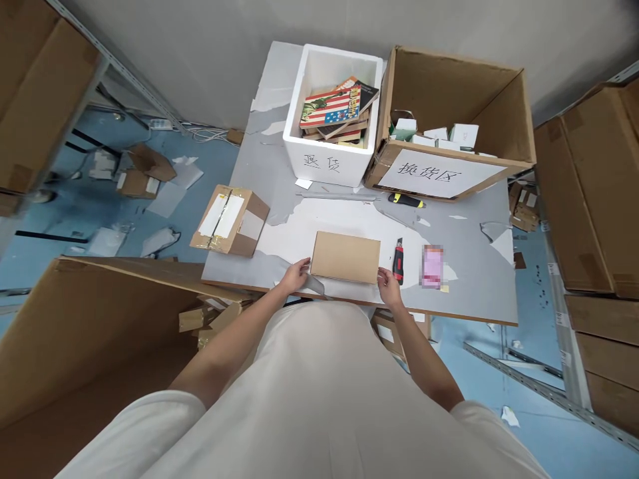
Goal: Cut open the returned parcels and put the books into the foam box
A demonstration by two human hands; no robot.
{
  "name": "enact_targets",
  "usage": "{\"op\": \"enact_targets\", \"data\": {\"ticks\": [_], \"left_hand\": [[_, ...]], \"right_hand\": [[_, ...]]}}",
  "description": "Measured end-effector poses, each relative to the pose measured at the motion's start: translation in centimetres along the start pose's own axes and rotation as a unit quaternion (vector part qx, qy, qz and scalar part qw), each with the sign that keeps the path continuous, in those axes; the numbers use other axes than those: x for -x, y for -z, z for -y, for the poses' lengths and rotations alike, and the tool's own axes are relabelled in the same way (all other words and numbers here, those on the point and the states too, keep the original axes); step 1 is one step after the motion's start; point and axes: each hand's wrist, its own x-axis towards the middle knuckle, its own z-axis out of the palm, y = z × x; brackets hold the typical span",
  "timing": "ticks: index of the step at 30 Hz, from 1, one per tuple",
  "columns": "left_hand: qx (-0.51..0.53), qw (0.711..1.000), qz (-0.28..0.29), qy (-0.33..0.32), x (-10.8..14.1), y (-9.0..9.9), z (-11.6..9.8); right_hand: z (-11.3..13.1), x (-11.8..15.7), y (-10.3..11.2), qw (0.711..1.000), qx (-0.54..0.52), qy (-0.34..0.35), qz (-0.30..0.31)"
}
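A flat brown cardboard box point(345, 257) lies on the table point(474, 266) near its front edge. My left hand point(295, 276) is at the box's left side, its fingers apart at the edge. At the lower right corner my right hand point(388, 287) touches the box with its fingertips, fingers slightly spread. Just right of the box lies a red and black box cutter point(398, 261). Farther right is a pink, blurred item point(432, 267). A yellow and black cutter point(406, 200) rests behind these.
Behind stand a white foam box point(332, 159) with books and a large carton point(439, 174) holding small white boxes. A taped parcel point(230, 221) sits at the table's left. Below left is a big open carton point(100, 319); shelves with cartons point(574, 199) stand right.
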Motion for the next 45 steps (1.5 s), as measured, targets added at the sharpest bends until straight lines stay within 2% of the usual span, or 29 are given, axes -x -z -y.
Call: {"op": "enact_targets", "data": {"ticks": [5,9,13,16,19,22,26,30,35,41,45], "left_hand": [[-0.018,0.998,0.048,-0.037,0.7,-0.7,-0.6],[0.001,0.998,0.05,-0.04,0.9,-1.1,-1.2],[0.02,0.998,0.039,-0.041,1.2,-0.8,-2.5],[-0.013,0.998,0.018,-0.056,1.5,-0.3,-4.0],[-0.067,0.995,-0.029,-0.066,1.3,-0.1,-5.6],[-0.1,0.991,-0.058,-0.069,0.5,-0.3,-6.9],[-0.119,0.989,-0.053,-0.071,-0.5,-0.7,-7.7],[-0.113,0.991,-0.044,-0.064,-0.6,-0.9,-7.9],[-0.059,0.997,-0.021,-0.051,0.1,-0.7,-6.9],[-0.057,0.997,0.005,-0.06,-0.2,-0.9,-4.8],[-0.051,0.997,-0.002,-0.061,-0.2,-1.1,-4.7]], "right_hand": [[0.1,0.9,-0.7,0.999,0.014,-0.013,0.043],[1.1,1.2,-1.2,0.999,-0.004,-0.023,0.043],[2.4,1.3,-0.6,0.998,-0.029,-0.002,0.051],[3.8,1.1,0.3,0.999,-0.027,0.028,0.022],[5.2,0.6,0.9,0.999,-0.01,0.048,-0.009],[6.2,0.0,0.9,0.998,0.02,0.055,-0.02],[6.5,-0.6,0.4,0.998,0.037,0.039,-0.038],[6.2,-0.9,0.1,0.999,0.011,0.027,-0.042],[4.6,-0.9,0.4,0.996,-0.09,-0.013,-0.009],[3.7,-0.8,-0.3,0.997,-0.046,0.006,0.055],[4.2,-0.7,-0.6,0.998,-0.04,0.017,0.049]]}}
